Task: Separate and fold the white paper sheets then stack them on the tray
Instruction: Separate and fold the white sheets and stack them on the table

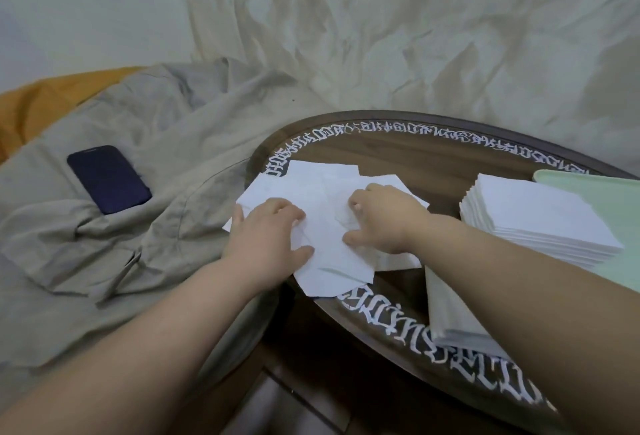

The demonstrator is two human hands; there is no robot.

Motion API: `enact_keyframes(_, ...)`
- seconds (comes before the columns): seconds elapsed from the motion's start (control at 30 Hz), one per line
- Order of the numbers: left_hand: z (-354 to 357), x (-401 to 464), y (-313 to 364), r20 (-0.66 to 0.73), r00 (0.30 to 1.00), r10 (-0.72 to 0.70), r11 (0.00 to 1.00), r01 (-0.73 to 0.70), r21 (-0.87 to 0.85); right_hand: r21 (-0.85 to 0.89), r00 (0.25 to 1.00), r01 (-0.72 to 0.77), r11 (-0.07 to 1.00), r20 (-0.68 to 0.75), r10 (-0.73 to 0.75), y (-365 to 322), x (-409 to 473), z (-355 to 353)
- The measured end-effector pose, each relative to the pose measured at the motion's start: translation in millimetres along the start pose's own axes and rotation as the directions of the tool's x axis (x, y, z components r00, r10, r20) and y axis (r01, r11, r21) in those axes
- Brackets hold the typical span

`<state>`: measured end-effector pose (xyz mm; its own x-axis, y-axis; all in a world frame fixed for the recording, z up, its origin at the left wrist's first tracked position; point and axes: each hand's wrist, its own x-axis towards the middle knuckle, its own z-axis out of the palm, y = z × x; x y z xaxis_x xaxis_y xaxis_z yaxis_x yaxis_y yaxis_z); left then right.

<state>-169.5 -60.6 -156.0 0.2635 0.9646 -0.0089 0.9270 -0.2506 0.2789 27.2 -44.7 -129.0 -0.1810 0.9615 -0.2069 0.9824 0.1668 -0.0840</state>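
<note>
Crumpled pale bedsheet filled the background, with a beige cloth bunched to the left of the round dark wooden table. White lettering ran around the table rim. A dark phone lay on the beige cloth, well left of the table. An orange fabric patch showed beyond the cloth, far left.

Loose white paper sheets were spread on the table's left part, overlapping, some hanging over its left edge. The left hand pressed flat on the sheets, fingers mostly straight, thumb out toward the middle. The right hand rested on the same sheets just to the right, fingers curled down with tips on the paper; whether it pinched a sheet could not be told.

A stack of folded sheets sat on the pale green tray on the table's right side. Another stack of sheets lay on the table's near side, partly hidden under the right forearm.
</note>
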Motion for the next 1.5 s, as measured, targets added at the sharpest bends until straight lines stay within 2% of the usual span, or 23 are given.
enact_keyframes(0.1, 2, -4, 1, 0.021, 1.000, -0.018, 1.000, 0.018, 0.002, 0.089, 0.999, -0.031, 0.996, -0.013, 0.032, 5, 5, 0)
enact_keyframes(0.2, 3, -6, -3, 0.024, 0.999, -0.026, 1.000, 0.026, 0.003, 0.076, 0.993, -0.041, 0.996, -0.110, 0.049, 9, 10, 0)
enact_keyframes(0.3, 4, -4, -5, 0.010, 1.000, -0.017, 1.000, 0.017, -0.018, 0.108, 0.970, -0.115, 0.987, -0.204, 0.136, 12, 12, -2)
enact_keyframes(0.4, 8, -6, -6, -0.029, 1.000, -0.009, 0.996, 0.006, -0.086, 0.255, 0.861, -0.166, 0.953, -0.433, 0.266, 11, 10, -10)
enact_keyframes(0.47, 11, -7, -8, -0.068, 0.997, -0.023, 0.986, 0.011, -0.165, 0.238, 0.813, -0.126, 0.963, -0.532, 0.237, -2, 8, -18)
enact_keyframes(0.53, 14, -8, -11, -0.127, 0.991, -0.045, 0.973, 0.015, -0.229, 0.170, 0.854, -0.042, 0.985, -0.506, 0.124, -21, 9, -17)
enact_keyframes(0.57, 14, -8, -12, -0.159, 0.985, -0.067, 0.967, 0.025, -0.253, 0.140, 0.901, 0.016, 0.990, -0.432, 0.046, -30, 11, -12)
enact_keyframes(0.63, 13, -9, -16, -0.210, 0.971, -0.113, 0.963, 0.055, -0.264, 0.085, 0.978, 0.099, 0.991, -0.191, -0.081, -43, 13, 5)
enact_keyframes(0.7, 14, -10, -23, -0.229, 0.966, -0.121, 0.972, 0.068, -0.226, -0.001, 0.988, 0.139, 0.990, -0.073, -0.139, -47, 15, 13)
enact_keyframes(0.87, 17, -9, -33, -0.201, 0.971, -0.127, 0.975, 0.085, -0.207, -0.084, 0.981, 0.071, 0.994, -0.173, -0.084, -44, 19, 10)
enact_keyframes(1.0, 18, -8, -35, -0.198, 0.973, -0.123, 0.978, 0.085, -0.191, 0.049, 0.971, 0.002, 0.999, -0.237, 0.009, -31, 22, 6)
enact_keyframes(1.13, 19, -9, -36, -0.158, 0.977, -0.145, 0.977, 0.116, -0.178, 0.365, 0.924, -0.030, 0.930, -0.345, 0.165, -14, 20, -4)
enact_keyframes(1.2, 17, -10, -33, -0.198, 0.968, -0.154, 0.972, 0.113, -0.206, 0.459, 0.884, -0.009, 0.889, -0.411, 0.221, -9, 15, -11)
enact_keyframes(1.27, 6, -8, -26, -0.295, 0.944, -0.149, 0.950, 0.054, -0.307, 0.508, 0.838, 0.045, 0.860, -0.488, 0.244, -5, 10, -18)
enact_keyframes(1.3, -1, -7, -19, -0.319, 0.930, -0.182, 0.910, 0.036, -0.413, 0.517, 0.807, 0.092, 0.851, -0.539, 0.240, -4, 7, -21)
enact_keyframes(1.33, -12, -6, -9, -0.278, 0.929, -0.244, 0.824, 0.047, -0.565, 0.505, 0.772, 0.148, 0.850, -0.596, 0.220, -4, 3, -23)
enact_keyframes(1.37, -24, -6, 2, -0.150, 0.943, -0.296, 0.650, 0.084, -0.755, 0.478, 0.733, 0.212, 0.853, -0.655, 0.185, -6, -3, -24)
enact_keyframes(1.4, -37, -7, 14, 0.026, 0.964, -0.264, 0.395, 0.132, -0.909, 0.445, 0.692, 0.281, 0.850, -0.708, 0.141, -9, -10, -25)
enact_keyframes(1.43, -48, -8, 26, 0.181, 0.970, -0.163, 0.184, 0.210, -0.960, 0.411, 0.666, 0.347, 0.843, -0.741, 0.087, -13, -18, -25)
enact_keyframes(1.47, -56, -11, 37, 0.240, 0.969, -0.049, 0.085, 0.244, -0.966, 0.368, 0.662, 0.391, 0.844, -0.749, 0.019, -17, -26, -25)
enact_keyframes(1.5, -62, -14, 47, 0.236, 0.971, 0.037, 0.050, 0.234, -0.971, 0.315, 0.677, 0.410, 0.856, -0.734, -0.054, -19, -34, -24)
